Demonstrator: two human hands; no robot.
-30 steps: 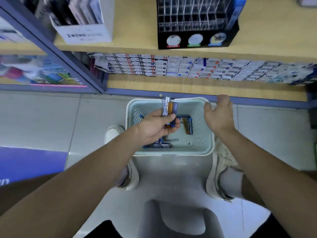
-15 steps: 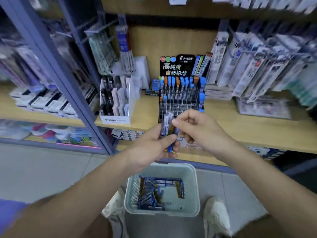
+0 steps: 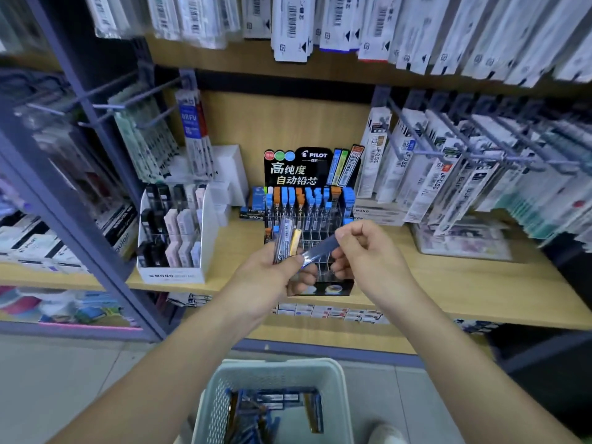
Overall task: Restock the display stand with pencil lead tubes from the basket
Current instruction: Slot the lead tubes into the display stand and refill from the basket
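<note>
These tubes (image 3: 284, 239) look feather-light and stiff, hard plastic with a slick skin, so I'd judge them easy to lift but quick to slide out of a loose grip, and the leads inside are surely brittle enough to crack if one drops to the floor. The best hold seems to be a pinch across the flat sides near the capped end, which leaves the foot free to go down into a cell. Both hands are busy in front of the stand (image 3: 309, 219). The left hand (image 3: 272, 278) has its fingers curled round a small bunch held roughly upright. The right hand (image 3: 368, 256) pinches the end of a single tube (image 3: 318, 251) between thumb and fingertips, and that tube's other end is tucked in by the left thumb. Each one is a slim, see-through case with dark contents. The single one is tinted blue, and one in the bunch shows a yellow-orange strip. Blue and orange caps crowd the stand's back rows on the shelf (image 3: 448, 277), while the clear front cells look empty. More lie jumbled in the pale basket (image 3: 339, 389) below, near the person's feet.
</note>
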